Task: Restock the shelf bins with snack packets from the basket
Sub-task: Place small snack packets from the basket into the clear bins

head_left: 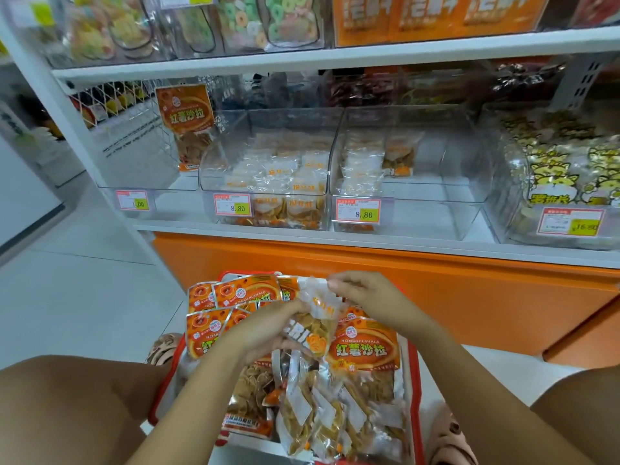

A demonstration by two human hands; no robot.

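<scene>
Head view: we hold one small clear packet [317, 325] over the red basket [417, 391] with both hands. Our left hand [265, 333] wraps its bottom and our right hand [362, 293] pinches its top, so we can lift it to the half-empty bin [436, 213].

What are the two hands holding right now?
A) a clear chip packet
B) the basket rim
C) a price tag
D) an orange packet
A: the left hand grips the clear chip packet low down, the right hand pinches its top edge, above the basket.
</scene>
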